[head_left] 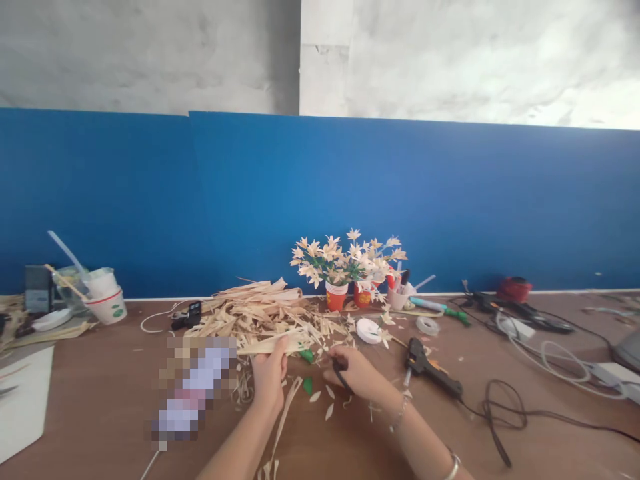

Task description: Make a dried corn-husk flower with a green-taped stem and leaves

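Note:
My left hand (270, 375) is closed on a long pale husk strip (263, 346), its thumb on top. My right hand (353, 371) grips black-handled scissors (340, 375), whose blades point up and left toward the strip's right end. Behind my hands lies a heap of dry husk pieces (250, 310). Small white petal shapes (329, 412) and green scraps (307, 385) are scattered on the brown table between and below my hands. Pale flowers with green stems stand in red cups (335, 297) at the back.
A black glue gun (433, 372) with its cable lies to the right, near white tape rolls (369, 331). Further right are white cables and a power strip (615, 379). White cups (107, 307) and a white board (25, 400) are at the left. A blurred-out phone-like object (195, 393) lies left of my hands.

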### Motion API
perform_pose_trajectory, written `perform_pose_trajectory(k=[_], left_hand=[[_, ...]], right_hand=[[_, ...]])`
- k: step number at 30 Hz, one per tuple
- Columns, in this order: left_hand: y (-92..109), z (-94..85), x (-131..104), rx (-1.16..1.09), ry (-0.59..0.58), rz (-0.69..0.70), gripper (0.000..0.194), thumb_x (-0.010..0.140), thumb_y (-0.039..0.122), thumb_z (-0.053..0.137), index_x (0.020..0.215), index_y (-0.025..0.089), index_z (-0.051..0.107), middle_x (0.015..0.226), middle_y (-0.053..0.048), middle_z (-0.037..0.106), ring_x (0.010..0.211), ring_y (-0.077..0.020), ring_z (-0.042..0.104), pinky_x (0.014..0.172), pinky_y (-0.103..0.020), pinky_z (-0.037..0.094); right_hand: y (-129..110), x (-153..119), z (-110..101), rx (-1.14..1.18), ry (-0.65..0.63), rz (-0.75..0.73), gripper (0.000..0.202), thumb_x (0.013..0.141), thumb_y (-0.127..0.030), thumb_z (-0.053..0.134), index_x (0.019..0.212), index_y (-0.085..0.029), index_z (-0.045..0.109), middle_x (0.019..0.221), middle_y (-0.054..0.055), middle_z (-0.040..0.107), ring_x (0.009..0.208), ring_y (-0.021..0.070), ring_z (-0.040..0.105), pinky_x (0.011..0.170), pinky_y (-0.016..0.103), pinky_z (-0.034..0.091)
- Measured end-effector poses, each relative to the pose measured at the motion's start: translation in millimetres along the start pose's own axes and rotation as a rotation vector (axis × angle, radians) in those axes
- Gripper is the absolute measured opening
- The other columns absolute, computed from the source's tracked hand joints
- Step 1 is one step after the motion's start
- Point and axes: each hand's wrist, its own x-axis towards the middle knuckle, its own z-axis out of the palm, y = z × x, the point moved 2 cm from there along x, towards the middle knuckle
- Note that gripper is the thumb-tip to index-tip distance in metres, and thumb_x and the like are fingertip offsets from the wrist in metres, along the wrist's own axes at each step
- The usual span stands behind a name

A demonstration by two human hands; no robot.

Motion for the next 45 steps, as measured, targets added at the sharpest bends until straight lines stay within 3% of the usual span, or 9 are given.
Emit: perform_pose_trajectory(k=[4, 10, 14, 21, 28, 39, 45], left_hand=[[2, 1.4, -4, 0.003, 0.060, 0.022, 0.033, 0.057, 0.039, 0.070, 0.053, 0.015, 0.048, 0.034, 0.009, 0.037, 0.030, -0.0016, 0.025, 0.029, -0.013, 0.014], [5, 3.3, -7, -0.064, 0.105, 0.077, 0.036, 0.060, 0.044, 0.069, 0.055, 0.015, 0.048, 0.035, 0.009, 0.037, 0.031, -0.0022, 0.026, 0.029, -0.013, 0.016], [1, 4.2, -12, -0.056, 0.118, 0.074, 0.037, 0.062, 0.046, 0.067, 0.055, 0.015, 0.048, 0.036, 0.009, 0.036, 0.032, -0.0025, 0.027, 0.030, -0.013, 0.016], [-8, 8.3, -24, -0.042, 0.047, -0.049, 0.044, 0.060, 0.048, 0.069, 0.046, 0.017, 0.040, 0.034, 0.009, 0.034, 0.031, -0.0052, 0.033, 0.031, -0.018, 0.025], [-6, 9.3, -25, -0.052, 0.068, -0.045, 0.040, 0.059, 0.046, 0.070, 0.050, 0.017, 0.043, 0.036, 0.009, 0.036, 0.033, -0.0049, 0.033, 0.032, -0.017, 0.024], [-8, 9.3, -16, -0.139, 0.008, -0.070, 0.041, 0.055, 0.043, 0.074, 0.054, 0.017, 0.043, 0.036, 0.011, 0.033, 0.031, -0.0014, 0.026, 0.031, -0.013, 0.017], [-10, 7.2, -9, -0.164, -0.006, -0.145, 0.039, 0.052, 0.040, 0.076, 0.055, 0.015, 0.045, 0.034, 0.011, 0.035, 0.029, -0.0004, 0.025, 0.029, -0.012, 0.015]], right_hand=[[-7, -5, 7, 0.232, -0.043, -0.022, 0.037, 0.063, -0.039, 0.068, 0.086, -0.015, 0.052, 0.057, -0.005, 0.052, 0.047, 0.0075, 0.046, 0.044, 0.018, 0.035], [-22, -14, 28, 0.221, -0.209, 0.085, 0.044, 0.059, -0.051, 0.069, 0.078, -0.014, 0.055, 0.058, 0.000, 0.060, 0.045, 0.0088, 0.053, 0.039, 0.016, 0.035], [-27, -14, 45, 0.226, -0.176, 0.139, 0.046, 0.060, -0.053, 0.068, 0.081, -0.014, 0.055, 0.056, 0.000, 0.060, 0.042, 0.0085, 0.052, 0.034, 0.015, 0.032], [-21, -5, 61, 0.325, -0.031, 0.035, 0.041, 0.060, -0.051, 0.069, 0.070, -0.015, 0.051, 0.047, -0.004, 0.053, 0.037, 0.0064, 0.045, 0.033, 0.015, 0.028], [-20, -4, 62, 0.366, 0.004, -0.057, 0.038, 0.061, -0.046, 0.071, 0.071, -0.015, 0.051, 0.048, -0.006, 0.050, 0.040, 0.0060, 0.043, 0.038, 0.016, 0.034], [-18, -2, 60, 0.249, 0.081, -0.004, 0.041, 0.062, -0.054, 0.066, 0.064, -0.015, 0.052, 0.038, -0.007, 0.044, 0.031, 0.0055, 0.037, 0.031, 0.016, 0.025], [-15, -1, 57, 0.187, 0.050, 0.070, 0.041, 0.063, -0.055, 0.063, 0.064, -0.017, 0.050, 0.035, -0.007, 0.045, 0.028, 0.0074, 0.038, 0.027, 0.016, 0.029]])
